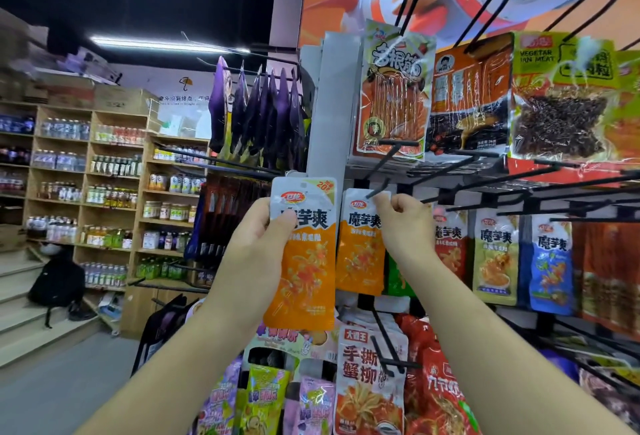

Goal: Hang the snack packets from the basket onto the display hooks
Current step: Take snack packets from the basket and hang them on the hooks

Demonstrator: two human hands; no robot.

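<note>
Far left: a pale wooden shelving unit (114, 192) holds rows of bottles and jars. A black backpack (57, 284) sits on the steps below it.
Side of rack: a bunch of dark purple foil packets (263, 116) hangs from a rail, above the left arm.
Left hand: the left hand (258, 230) grasps an orange-and-white foil snack packet (306, 261). The thumb lies across the front just under the white top, and the fingers curl behind the left edge.
Held packet: it is upright in front of the grey upright post (329, 105) of the rack. It is just left of its twin, with their edges almost touching.
Twin packet: a second orange-and-white snack packet (360, 247) lies flat against the rack. Its white top is at the tip of a black wire display hook (379, 188).
Right hand: the right hand (403, 221) pinches that packet's top right corner between thumb and forefinger, the other fingers folded in. Whether the hook tip passes through the hanging hole cannot be told.
Same row, rightward: a red snack packet (450, 247), a yellow-green snack packet (495, 254) and a blue snack packet (550, 261) hang side by side.
Upper row: a tall orange packet with a clear window (394, 95) hangs on the left. A green packet of dark shredded snack (561, 95) hangs further right.
Below the arms: a white-and-orange packet with red characters (370, 382) hangs among other bright packets.
</note>
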